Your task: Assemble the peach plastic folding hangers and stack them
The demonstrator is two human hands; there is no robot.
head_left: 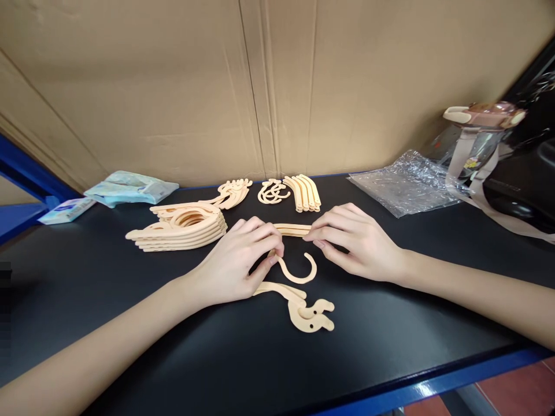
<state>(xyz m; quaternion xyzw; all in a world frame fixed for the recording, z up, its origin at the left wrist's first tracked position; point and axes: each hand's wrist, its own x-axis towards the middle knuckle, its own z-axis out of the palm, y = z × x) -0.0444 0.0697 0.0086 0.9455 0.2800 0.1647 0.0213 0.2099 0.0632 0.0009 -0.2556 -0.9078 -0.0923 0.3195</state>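
My left hand (243, 257) has thumb and fingers closed at the stem end of a beige plastic hook (309, 276). Its fingertips also lie by the left end of some beige hanger arms (295, 230). At their right end, the thumb and fingers of my right hand (358, 242) pinch together. Just below the hook lies a flat hanger piece with an animal-shaped head (312, 318), its left part hidden by my left hand. A stack of assembled-looking hangers (182, 231) is left of my left hand.
At the back are animal-headed pieces (234, 193), loose hooks (273, 192) and a row of curved arms (302, 193). Tissue packs (130, 188) lie at left. On the right are a clear plastic bag (405, 182) and a strapped bottle (481, 133). Cardboard (173, 86) stands behind.
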